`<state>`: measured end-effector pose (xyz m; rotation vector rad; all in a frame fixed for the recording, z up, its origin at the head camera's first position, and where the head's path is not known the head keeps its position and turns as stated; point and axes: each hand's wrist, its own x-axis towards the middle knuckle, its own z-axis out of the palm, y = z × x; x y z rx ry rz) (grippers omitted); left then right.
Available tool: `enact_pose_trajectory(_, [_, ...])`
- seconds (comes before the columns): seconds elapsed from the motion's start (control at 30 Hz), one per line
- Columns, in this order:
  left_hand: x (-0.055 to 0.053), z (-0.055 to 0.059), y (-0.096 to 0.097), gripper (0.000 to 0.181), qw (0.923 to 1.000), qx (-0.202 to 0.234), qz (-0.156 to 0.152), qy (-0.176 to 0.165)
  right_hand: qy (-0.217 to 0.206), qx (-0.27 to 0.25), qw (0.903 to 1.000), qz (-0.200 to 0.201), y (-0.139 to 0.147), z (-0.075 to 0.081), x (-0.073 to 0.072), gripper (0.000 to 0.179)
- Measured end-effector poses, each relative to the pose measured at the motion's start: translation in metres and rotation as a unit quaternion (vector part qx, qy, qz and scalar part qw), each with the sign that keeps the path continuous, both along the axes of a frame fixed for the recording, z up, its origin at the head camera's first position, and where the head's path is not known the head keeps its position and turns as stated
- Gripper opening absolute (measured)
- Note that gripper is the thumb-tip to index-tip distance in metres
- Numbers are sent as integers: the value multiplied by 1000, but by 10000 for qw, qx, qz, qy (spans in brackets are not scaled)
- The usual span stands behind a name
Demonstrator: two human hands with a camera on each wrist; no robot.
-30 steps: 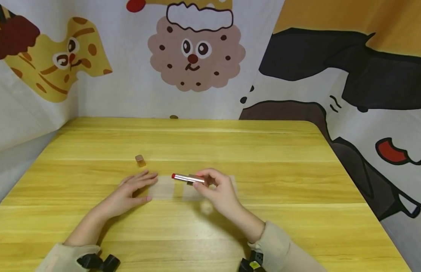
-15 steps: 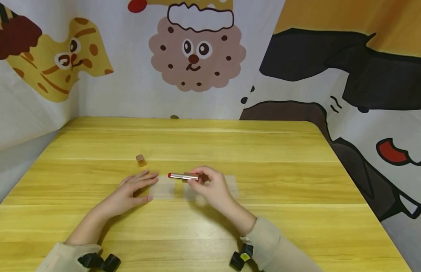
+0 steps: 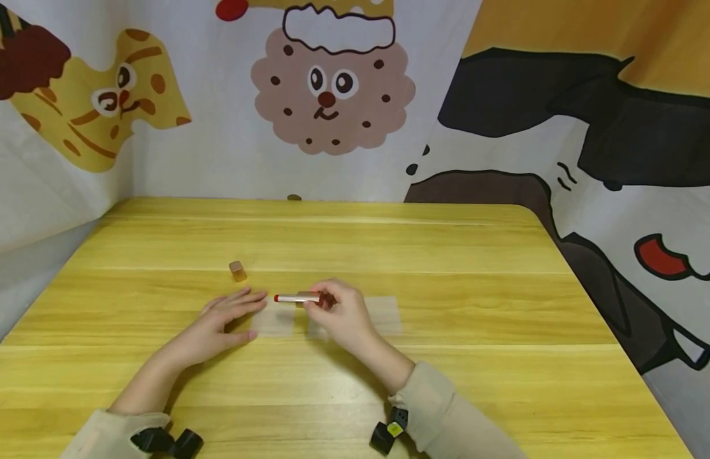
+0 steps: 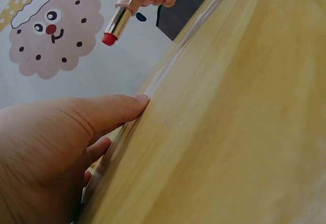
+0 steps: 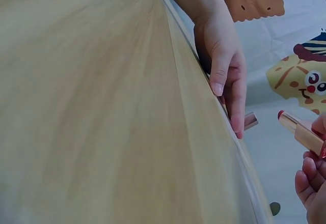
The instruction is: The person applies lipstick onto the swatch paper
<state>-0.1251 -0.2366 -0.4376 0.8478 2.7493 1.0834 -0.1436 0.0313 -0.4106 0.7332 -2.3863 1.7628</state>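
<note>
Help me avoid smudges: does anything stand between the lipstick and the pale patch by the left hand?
Nothing visible stands between the lipstick and the pale patch, only open air. The left hand lies at the patch's left edge.

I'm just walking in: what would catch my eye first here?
Probably the big smiling cookie face on the cloth behind the table. Next, the red-tipped lipstick that the right hand holds above the table. The left hand rests on the table, with a small coppery piece, perhaps the cap, just beyond it.
</note>
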Motion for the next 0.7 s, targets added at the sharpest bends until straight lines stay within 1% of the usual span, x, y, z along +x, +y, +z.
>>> enact_pose_trajectory(0.13, [0,0,0,54,10000,-32,5,52,-12,102,9999,-12,-4,-3,-1,14])
enact_pose_trajectory(0.43, [0,0,0,54,10000,24,9,2,214,396,9990,8,-10,-5,-2,15])
enact_pose_trajectory(0.7, [0,0,0,54,10000,36,5,14,267,586,9979,-12,-14,-9,-4,16])
